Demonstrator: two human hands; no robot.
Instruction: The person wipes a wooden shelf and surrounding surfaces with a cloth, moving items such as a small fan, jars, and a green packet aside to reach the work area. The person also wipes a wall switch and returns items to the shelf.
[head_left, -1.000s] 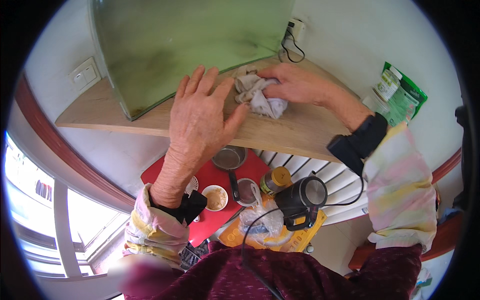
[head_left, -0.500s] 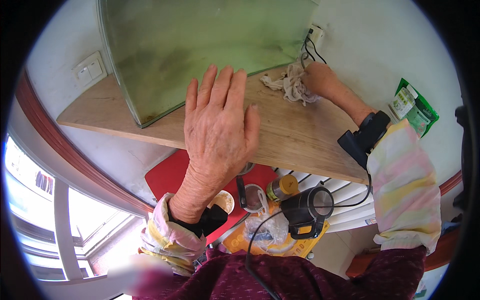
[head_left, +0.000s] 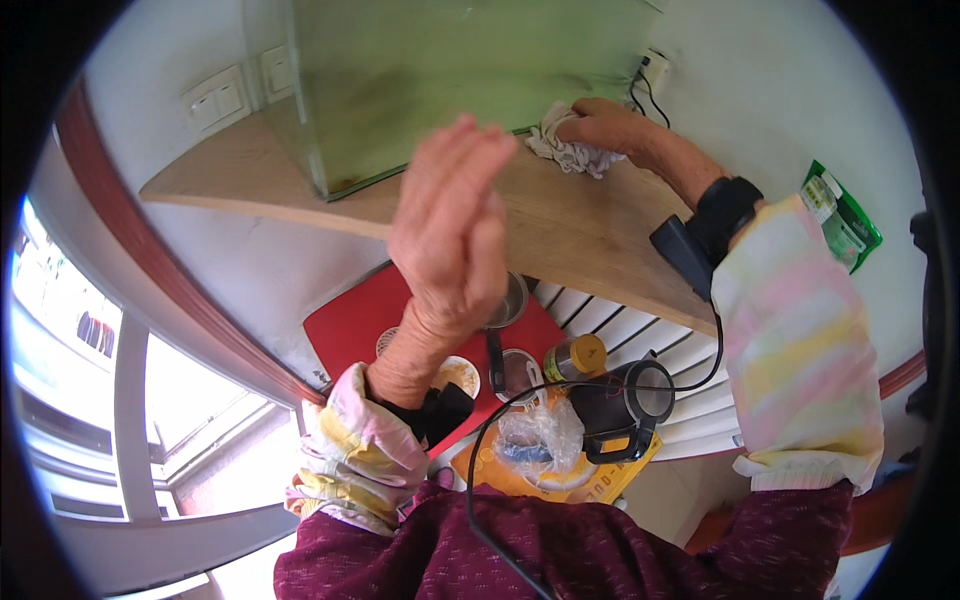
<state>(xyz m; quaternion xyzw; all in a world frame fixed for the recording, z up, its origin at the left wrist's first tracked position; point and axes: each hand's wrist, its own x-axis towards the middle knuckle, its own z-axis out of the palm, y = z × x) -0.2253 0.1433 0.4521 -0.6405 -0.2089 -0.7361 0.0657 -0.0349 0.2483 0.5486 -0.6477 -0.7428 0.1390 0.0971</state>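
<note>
A greenish glass fish tank (head_left: 400, 80) stands on a wooden shelf (head_left: 590, 235). Beside the tank's lower right corner, my right hand (head_left: 605, 128) is closed on a crumpled whitish cloth (head_left: 570, 145), pressing it to the shelf. My left hand (head_left: 450, 220) is raised in front of the tank, its fingers stretched out and somewhat blurred, and nothing shows in it. Whether it touches the glass I cannot tell.
Below the shelf lie a red board (head_left: 355, 320), a bowl (head_left: 460, 376), a yellow-lidded jar (head_left: 578, 356), a black kettle (head_left: 622, 405) and a plastic bag (head_left: 545, 435). A wall socket (head_left: 654, 70) with black cords sits behind my right hand. A green packet (head_left: 842, 215) is at the right wall.
My right hand has moved the cloth left along the tank's base. My left hand has turned partly sideways. The view has shifted, so the tank appears higher and further right.
</note>
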